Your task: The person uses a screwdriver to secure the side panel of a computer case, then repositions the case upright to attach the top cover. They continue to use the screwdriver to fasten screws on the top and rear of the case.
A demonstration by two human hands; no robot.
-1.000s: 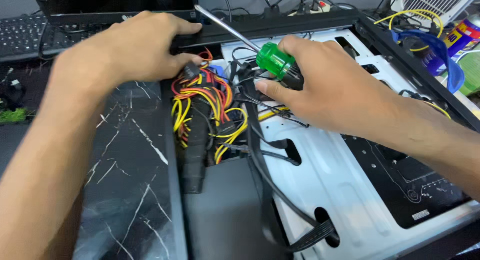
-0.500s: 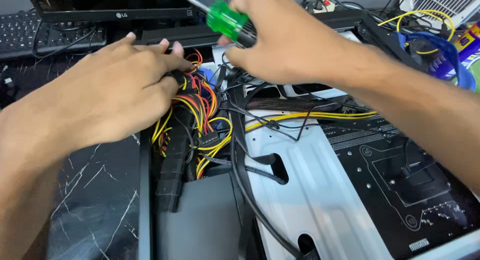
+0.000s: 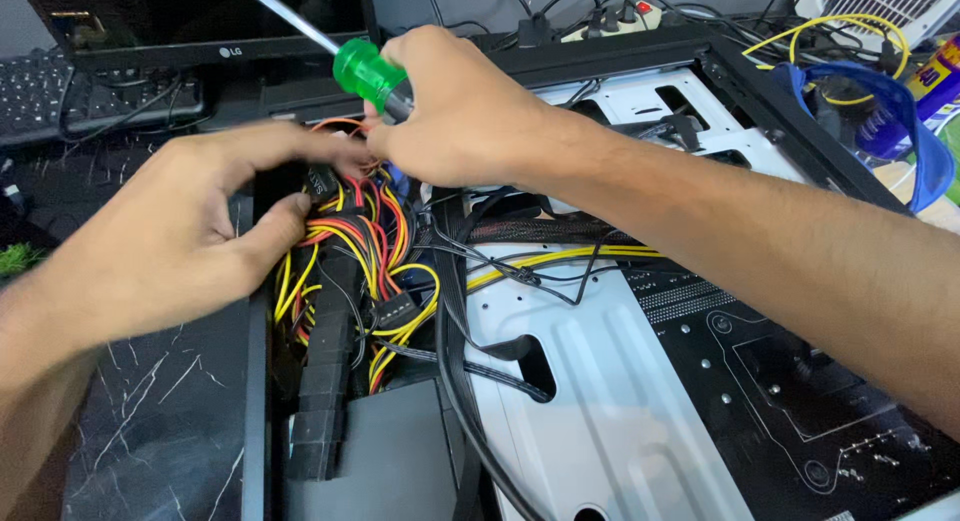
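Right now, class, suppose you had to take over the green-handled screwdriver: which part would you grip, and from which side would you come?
Probably grip the screwdriver by its green handle, coming from the left: that end juts out free of the right hand, which wraps the rest. The thin metal shaft, slanting up-left toward the monitor, looks too slim and smooth. The left hand is among the wire bundle.
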